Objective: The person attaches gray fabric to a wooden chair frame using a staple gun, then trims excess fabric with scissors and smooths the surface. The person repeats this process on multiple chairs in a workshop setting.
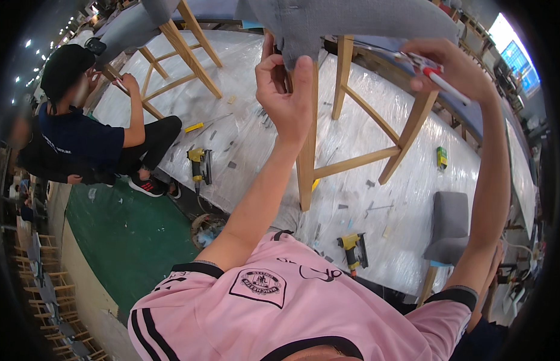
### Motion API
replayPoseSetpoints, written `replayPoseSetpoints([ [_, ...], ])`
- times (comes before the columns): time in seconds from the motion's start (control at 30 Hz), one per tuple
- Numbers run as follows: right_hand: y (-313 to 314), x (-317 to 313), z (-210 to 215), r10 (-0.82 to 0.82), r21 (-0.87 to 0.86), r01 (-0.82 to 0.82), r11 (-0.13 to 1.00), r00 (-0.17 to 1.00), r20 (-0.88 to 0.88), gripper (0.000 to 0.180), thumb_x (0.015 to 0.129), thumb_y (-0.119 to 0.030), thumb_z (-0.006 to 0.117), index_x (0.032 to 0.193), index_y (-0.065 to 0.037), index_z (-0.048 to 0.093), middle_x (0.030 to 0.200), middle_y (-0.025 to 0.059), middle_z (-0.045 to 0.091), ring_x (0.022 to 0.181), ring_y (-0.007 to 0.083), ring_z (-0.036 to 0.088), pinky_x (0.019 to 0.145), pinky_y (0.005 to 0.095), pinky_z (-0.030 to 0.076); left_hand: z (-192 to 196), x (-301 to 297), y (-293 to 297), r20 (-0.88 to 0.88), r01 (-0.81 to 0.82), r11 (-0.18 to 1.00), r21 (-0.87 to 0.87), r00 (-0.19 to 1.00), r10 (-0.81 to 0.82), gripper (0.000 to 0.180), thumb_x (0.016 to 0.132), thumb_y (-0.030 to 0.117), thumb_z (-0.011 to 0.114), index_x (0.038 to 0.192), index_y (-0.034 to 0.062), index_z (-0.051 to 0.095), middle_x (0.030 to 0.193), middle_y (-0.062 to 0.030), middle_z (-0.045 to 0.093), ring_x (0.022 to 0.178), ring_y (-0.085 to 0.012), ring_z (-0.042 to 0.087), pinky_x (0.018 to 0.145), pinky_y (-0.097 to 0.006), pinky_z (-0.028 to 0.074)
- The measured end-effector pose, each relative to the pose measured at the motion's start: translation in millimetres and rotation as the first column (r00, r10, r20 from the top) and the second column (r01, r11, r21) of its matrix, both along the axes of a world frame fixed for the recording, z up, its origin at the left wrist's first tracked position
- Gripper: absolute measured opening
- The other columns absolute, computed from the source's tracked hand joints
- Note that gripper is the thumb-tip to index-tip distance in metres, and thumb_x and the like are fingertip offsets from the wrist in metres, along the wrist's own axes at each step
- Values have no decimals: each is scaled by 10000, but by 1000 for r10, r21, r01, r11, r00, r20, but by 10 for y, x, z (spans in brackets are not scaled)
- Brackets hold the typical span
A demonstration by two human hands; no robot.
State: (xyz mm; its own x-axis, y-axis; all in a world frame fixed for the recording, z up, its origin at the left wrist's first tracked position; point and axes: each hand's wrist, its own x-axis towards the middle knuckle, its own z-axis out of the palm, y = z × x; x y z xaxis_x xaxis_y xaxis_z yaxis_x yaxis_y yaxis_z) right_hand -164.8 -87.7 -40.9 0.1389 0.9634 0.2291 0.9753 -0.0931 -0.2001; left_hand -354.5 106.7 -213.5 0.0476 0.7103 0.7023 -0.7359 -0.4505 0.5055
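A wooden stool or chair with grey upholstery (376,18) stands upright on the plastic-covered work surface, its pale wooden legs (342,78) joined by stretchers. My left hand (286,93) is closed around the loose grey fabric (300,45) hanging at the near corner, over the top of one leg, with thumb and fingers on either side. On the right, my right hand (451,66) is raised beside the seat and closed on a slim tool with a red and white handle (448,87). Its metal end points left; its exact kind is unclear.
A yellow-black staple gun (354,249) lies close to me, another staple gun (198,165) further left. A yellow-green box (442,157) and a grey padded piece (451,219) are at right. Another person (87,126) sits at left by a second wooden-legged seat (192,51).
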Motion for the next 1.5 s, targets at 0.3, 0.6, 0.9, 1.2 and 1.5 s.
replayPoseSetpoints([
  [0.3, 430, -364, 429, 30, -349, -34, 936, 999, -17, 539, 917, -443, 776, 1251, -29, 684, 1030, 106, 742, 918, 221, 704, 766, 351, 553, 39, -63, 109, -135, -158, 973, 167, 974, 181, 370, 994, 234, 733, 1205, -69, 722, 1525, -202, 521, 1232, -177, 599, 997, -298, 475],
  [0.6, 540, -347, 394, -91, -395, 41, 918, 990, -110, 632, 825, -467, 861, 1289, -65, 712, 978, 67, 749, 883, 163, 655, 775, 332, 519, 81, -21, 149, -135, -169, 978, 122, 974, 185, 344, 959, 257, 754, 805, -50, 730, 1485, -304, 533, 1233, -289, 638, 940, -351, 481],
  [0.9, 633, -439, 441, -18, -386, -25, 922, 994, -108, 600, 805, -453, 876, 1263, -91, 737, 936, 57, 758, 854, 159, 657, 755, 330, 517, 67, -43, 128, -169, -129, 986, 107, 975, 146, 347, 962, 279, 773, 1045, -58, 761, 1498, -169, 554, 1265, -188, 566, 1005, -295, 453],
  [1.2, 675, -167, 247, 23, -294, -14, 956, 999, 25, 792, 677, -626, 874, 1214, -56, 760, 930, 79, 757, 783, 175, 657, 713, 307, 523, 51, -35, 125, -161, -130, 984, 120, 976, 149, 324, 966, 263, 769, 1044, -51, 762, 1524, -162, 526, 1259, -174, 572, 973, -277, 464],
  [1.5, 742, -105, 131, 83, -226, -96, 969, 994, -69, 912, 577, -701, 895, 1166, -16, 777, 848, 70, 741, 702, 157, 622, 659, 299, 493, 61, -31, 87, -181, -114, 992, 47, 976, 120, 312, 929, 290, 790, 1000, -14, 796, 1531, -297, 486, 1407, -364, 517, 1088, -388, 430],
])
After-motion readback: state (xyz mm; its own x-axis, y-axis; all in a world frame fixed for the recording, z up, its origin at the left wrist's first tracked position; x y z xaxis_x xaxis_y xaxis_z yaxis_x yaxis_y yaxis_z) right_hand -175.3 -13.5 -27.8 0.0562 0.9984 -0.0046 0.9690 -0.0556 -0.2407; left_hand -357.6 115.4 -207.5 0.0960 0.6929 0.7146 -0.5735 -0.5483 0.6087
